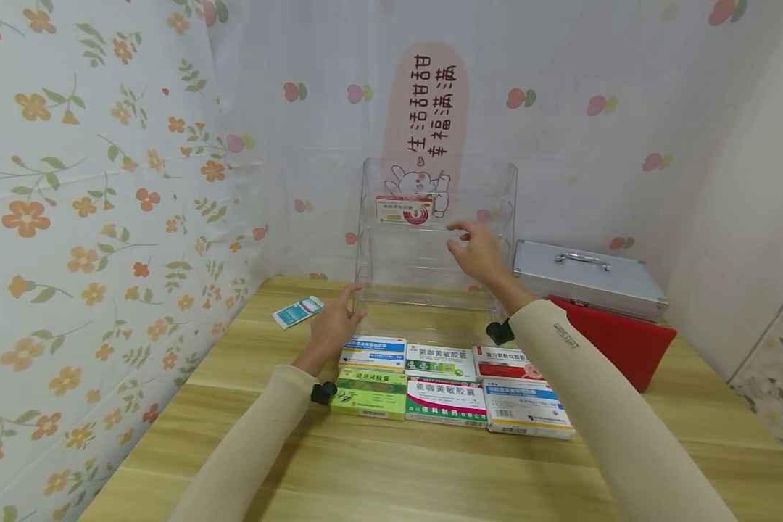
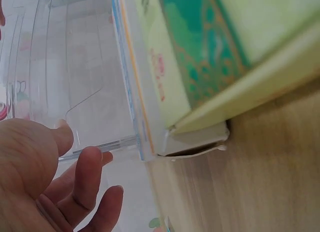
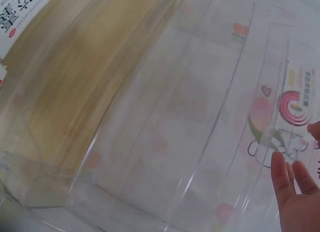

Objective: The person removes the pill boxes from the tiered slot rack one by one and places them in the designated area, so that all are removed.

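Note:
A clear tiered display rack (image 1: 431, 299) stands at the back of the table. On an upper tier sits a red-and-white medicine box (image 1: 404, 211), near its left side. My right hand (image 1: 479, 254) is raised in front of the rack, right of that box, thumb and fingers apart with nothing between them. Low at the rack's left front corner is my left hand (image 1: 333, 326), its fingertips right at the clear edge and its thumb spread. Just right of the left hand lies a blue-and-white box (image 1: 373, 353), with a green box (image 1: 368, 395) in front of it.
More medicine boxes lie in two rows before the rack, including a pink-and-white one (image 1: 446, 400). A teal-and-white packet (image 1: 298, 312) lies at left. To the right are a silver case (image 1: 587, 279) and a red pouch (image 1: 616, 341). Patterned curtains (image 1: 104, 217) border the table.

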Tool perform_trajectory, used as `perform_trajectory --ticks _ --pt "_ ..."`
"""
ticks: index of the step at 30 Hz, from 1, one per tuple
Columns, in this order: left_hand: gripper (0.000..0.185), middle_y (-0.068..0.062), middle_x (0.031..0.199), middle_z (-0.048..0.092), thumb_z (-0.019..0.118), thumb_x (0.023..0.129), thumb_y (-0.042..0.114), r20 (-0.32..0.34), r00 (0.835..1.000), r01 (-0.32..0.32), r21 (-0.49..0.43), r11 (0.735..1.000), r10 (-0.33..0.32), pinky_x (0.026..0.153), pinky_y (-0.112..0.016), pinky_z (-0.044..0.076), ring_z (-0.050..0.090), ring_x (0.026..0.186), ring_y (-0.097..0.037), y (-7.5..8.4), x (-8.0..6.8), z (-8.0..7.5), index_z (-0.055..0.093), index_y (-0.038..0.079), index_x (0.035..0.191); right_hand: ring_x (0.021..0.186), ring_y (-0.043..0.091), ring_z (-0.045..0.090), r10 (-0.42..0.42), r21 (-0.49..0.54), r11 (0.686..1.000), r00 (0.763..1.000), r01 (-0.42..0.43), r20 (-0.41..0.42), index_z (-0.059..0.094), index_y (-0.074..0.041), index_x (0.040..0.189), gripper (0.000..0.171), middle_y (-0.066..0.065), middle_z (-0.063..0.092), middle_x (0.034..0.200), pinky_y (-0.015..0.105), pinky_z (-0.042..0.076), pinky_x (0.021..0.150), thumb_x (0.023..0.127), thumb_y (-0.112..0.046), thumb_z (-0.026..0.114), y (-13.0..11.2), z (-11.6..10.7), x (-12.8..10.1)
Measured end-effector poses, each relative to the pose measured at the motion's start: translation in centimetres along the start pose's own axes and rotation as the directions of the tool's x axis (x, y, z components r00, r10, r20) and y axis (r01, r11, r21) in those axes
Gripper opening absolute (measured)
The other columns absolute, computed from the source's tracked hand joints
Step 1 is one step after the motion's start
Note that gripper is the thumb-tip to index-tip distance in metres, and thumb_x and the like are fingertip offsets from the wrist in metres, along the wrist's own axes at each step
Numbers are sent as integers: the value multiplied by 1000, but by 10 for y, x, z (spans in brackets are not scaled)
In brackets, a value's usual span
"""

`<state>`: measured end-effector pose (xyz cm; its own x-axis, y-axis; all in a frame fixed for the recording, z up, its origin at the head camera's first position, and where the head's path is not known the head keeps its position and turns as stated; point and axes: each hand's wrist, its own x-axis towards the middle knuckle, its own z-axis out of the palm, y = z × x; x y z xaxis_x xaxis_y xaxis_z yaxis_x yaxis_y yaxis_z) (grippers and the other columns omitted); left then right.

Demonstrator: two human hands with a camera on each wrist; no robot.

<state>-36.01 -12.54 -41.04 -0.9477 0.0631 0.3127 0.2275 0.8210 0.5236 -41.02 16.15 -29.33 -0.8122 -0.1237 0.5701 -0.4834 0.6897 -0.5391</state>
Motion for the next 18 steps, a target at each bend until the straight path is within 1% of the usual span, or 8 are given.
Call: perform_trajectory --ticks 3,5,7,11,15,18 --pt "54 3 53 52 64 98 34 -6 1000 -5 6 1000 5 40 -25 25 36 42 -11 -2 0 1 41 31 147 110 38 58 -21 -30 999 1000 21 1 67 -2 120 29 21 59 130 51 46 91 92 -10 65 -1 5 7" --pt "54 3 53 52 64 98 34 -7 1000 -6 7 1000 6 40 -25 25 36 42 -11 -3 1 1 41 31 147 112 39 56 -38 -32 999 999 38 -1 66 -1 120 29 22 58 131 52 43 95 92 -8 64 -2 9 12" --pt "53 3 53 52 63 98 34 -5 1000 -5 4 1000 5 40 -25 25 36 42 -11 -4 1 3 41 31 147 118 40 52 -48 -27 998 999 48 -4 66 1 119 28 23 55 133 52 39 101 92 -6 62 -3 11 16" --pt "53 2 53 51 63 98 34 -4 1000 -8 9 1000 8 39 -25 25 36 42 -11 -5 3 4 41 32 147 129 42 45 -68 -43 997 998 67 -10 67 3 118 29 25 53 136 52 33 109 91 -3 58 -7 14 26" --pt "53 2 53 52 64 98 33 -14 1000 -16 3 1000 16 40 -26 26 37 42 -12 -5 3 3 42 31 146 135 43 39 -83 -79 993 996 87 45 65 4 123 34 28 47 142 52 30 112 91 -3 57 -11 14 36" --pt "54 5 55 55 63 98 34 -14 1000 -15 3 1000 15 40 -26 29 41 42 -12 -5 2 3 41 31 147 140 44 33 -78 -99 991 989 91 125 60 3 130 39 29 40 148 53 27 114 92 -5 57 -13 13 41"
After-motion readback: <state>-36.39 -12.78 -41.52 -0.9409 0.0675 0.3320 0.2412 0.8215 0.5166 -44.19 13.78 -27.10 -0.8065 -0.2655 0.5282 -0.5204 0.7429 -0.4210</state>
